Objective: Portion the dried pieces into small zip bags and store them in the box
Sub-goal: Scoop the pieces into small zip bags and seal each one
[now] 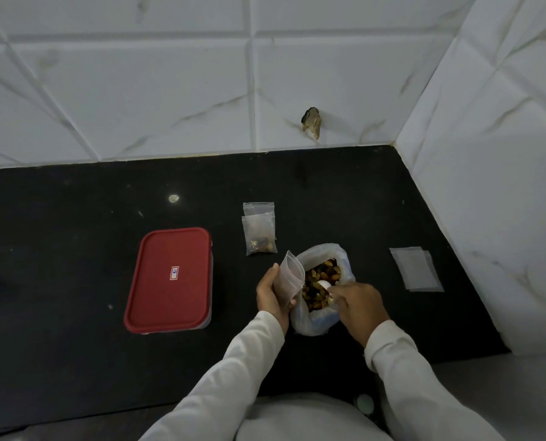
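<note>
A large white plastic bag [345, 259] full of brown dried pieces [324, 273] stands open on the black counter. My left hand [270, 294] holds a small clear zip bag [290, 275] upright, mouth open, right beside the big bag. My right hand [357, 300] grips a small white spoon [324, 285] dipped into the dried pieces. Behind them lie two small zip bags [259, 232], the nearer one holding some pieces. A box with a red lid [170, 280] sits shut to the left.
A few flat unfilled zip bags [416, 268] lie to the right near the tiled side wall [488, 186]. The tiled back wall [170, 90] has a chipped hole. The black counter [58, 249] spreads to the left of the box.
</note>
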Tool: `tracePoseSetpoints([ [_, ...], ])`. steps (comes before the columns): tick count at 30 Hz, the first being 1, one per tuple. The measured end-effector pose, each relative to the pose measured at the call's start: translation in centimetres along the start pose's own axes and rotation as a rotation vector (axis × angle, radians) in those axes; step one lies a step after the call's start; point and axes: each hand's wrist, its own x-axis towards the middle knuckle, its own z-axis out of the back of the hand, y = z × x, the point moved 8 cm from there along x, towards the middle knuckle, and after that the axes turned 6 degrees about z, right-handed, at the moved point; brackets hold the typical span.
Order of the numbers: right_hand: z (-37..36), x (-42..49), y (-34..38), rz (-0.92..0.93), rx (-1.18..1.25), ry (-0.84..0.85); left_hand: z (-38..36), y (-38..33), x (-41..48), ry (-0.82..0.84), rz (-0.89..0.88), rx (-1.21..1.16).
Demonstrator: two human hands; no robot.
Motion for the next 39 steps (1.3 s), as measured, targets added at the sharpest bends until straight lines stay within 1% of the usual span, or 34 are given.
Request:
tracePoseSetpoints([
  [2, 0.2, 0.1, -0.5, -0.032, 0.163, -0.03, 0.0, 0.1, 0.1, 0.002, -0.01, 0.007],
  [4, -0.2, 0.2, -0.9, -0.052, 0.306, 0.015, 0.0, 0.1, 0.2, -0.001, -0.008, -0.001],
  [7, -0.3, 0.6, -1.2, -0.084, 0.432, 0.049, -0.1, 0.1, 0.1, 0.018, 0.006, -0.023],
  [11, -1.0, 1.0, -1.7, -0.219, 0.6, 0.112, -0.2, -0.1, -0.2, 0.03, 0.016, -0.033],
  [14, -1.3, 1.2, -1.9, -0.289, 0.706, 0.13, -0.2, -0.1, -0.1, 0.039, 0.008, -0.032],
  [19, -0.6, 0.5, -2.6, -0.287, 0.746, 0.094, 0.1, -0.4, 0.0, 0.063, -0.005, -0.022],
  [24, -0.4, -0.6, -3.8, -0.324, 0.833, 0.074, 0.0, -0.8, -0.3, 0.05, -0.01, -0.021],
  [28, 1.2, -1.2, -3.2, -0.324, 0.947, -0.019, -0.1, -0.9, -0.2, 0.043, -0.008, -0.015],
  [31, 3.1, -1.4, -1.7, -0.29, 1.026, -0.116, 0.0, -0.8, 0.0, 0.057, 0.015, -0.019],
  [34, 4.4, -1.4, 0.3, -0.228, 1.081, -0.162, 0.1, -0.7, 0.1, 0.075, 0.031, -0.018],
  [37, 5.1, -1.3, 1.6, -0.184, 1.075, -0.175, 0.1, -0.7, 0.1, 0.076, 0.024, -0.02],
  [39, 5.2, -1.2, 2.1, -0.159, 1.025, -0.175, 0.1, -0.7, 0.0, 0.075, 0.028, -0.03],
])
